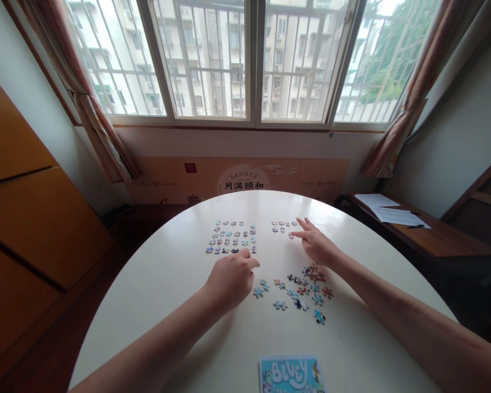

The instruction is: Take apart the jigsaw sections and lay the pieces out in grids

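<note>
My left hand (231,275) is curled, with its fingertips at the bottom row of a block of spaced-out jigsaw puzzle pieces (227,242). Whatever its fingers hold, if anything, is hidden. My right hand (316,243) has its fingers spread. One of its fingertips touches a single puzzle piece (291,236), just under a smaller group of pieces (287,224) laid in short rows. Between my forearms lies a loose cluster of mixed pieces (306,281), some overlapping. Two blue pieces (261,288) sit beside my left hand.
A blue "Bluey" box or card (290,374) lies at the near edge of the round white table (155,305). To the right, a brown side table (437,237) bears paper sheets (393,210) and a dark pen. Behind are windows and tied curtains.
</note>
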A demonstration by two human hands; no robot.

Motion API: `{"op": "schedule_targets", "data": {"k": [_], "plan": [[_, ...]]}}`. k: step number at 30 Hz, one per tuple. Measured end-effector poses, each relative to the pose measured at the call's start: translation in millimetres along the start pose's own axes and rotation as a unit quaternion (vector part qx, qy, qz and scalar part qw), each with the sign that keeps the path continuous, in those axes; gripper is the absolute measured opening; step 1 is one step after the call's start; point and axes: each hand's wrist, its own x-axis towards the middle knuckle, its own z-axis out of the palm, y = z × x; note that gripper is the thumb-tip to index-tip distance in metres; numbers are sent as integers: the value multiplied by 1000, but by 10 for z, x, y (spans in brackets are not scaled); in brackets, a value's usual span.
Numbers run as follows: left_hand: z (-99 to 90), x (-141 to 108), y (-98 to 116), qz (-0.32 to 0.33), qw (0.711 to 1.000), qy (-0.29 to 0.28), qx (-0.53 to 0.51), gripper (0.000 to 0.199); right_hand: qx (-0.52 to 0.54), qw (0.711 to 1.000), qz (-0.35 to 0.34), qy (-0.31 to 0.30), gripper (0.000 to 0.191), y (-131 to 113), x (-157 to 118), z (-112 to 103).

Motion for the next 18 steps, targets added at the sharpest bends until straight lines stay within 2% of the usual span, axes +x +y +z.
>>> {"op": "schedule_targets", "data": {"k": [4,9,18], "plan": [[-5,3,7,-4,1000,-4,1,39,7,1000,-8,-11,48,67,-12,53],[2,11,-2,-9,1000,-12,5,37,29,1000,1,8,38,125,37,129],[2,17,7,-7,1000,-17,-2,33,74,997,-3,28,37,185,110,220]]}}
